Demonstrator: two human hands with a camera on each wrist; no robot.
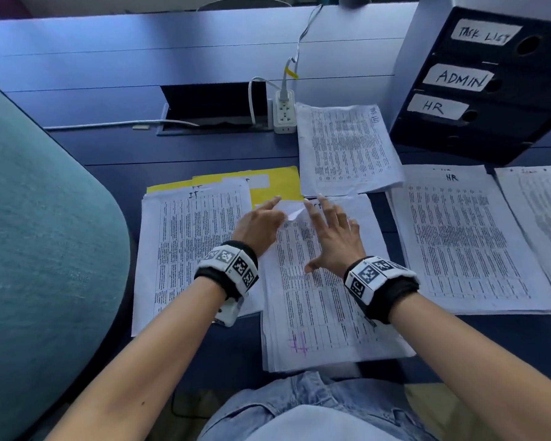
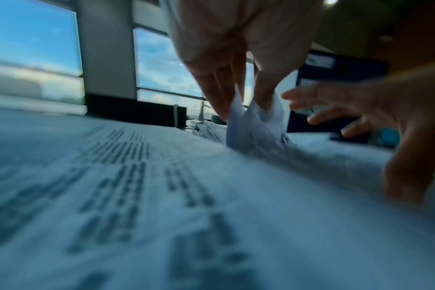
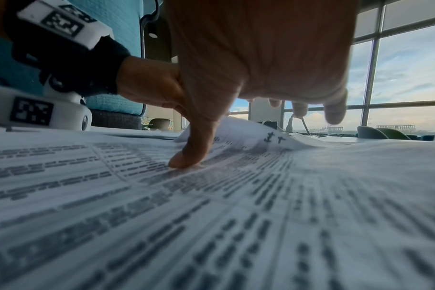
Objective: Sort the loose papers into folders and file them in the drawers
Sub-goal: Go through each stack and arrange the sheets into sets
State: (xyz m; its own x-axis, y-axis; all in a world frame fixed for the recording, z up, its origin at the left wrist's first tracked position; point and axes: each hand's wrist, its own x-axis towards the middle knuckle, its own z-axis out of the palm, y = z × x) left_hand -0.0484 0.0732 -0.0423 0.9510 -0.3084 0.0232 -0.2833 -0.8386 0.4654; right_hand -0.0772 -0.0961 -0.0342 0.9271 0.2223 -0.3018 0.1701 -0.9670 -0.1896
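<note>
Head view: left hand fingers pinching top sheet's far corner, sheet lengthwise away; right hand splayed flat.

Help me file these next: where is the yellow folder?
Head view: yellow folder lies left of centre, under the left paper pile, just beyond the left hand.

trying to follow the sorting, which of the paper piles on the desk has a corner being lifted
The middle pile nearest the person: the left hand pinches its top sheet's far corner up while the right hand presses it; the other piles lie untouched.
</note>
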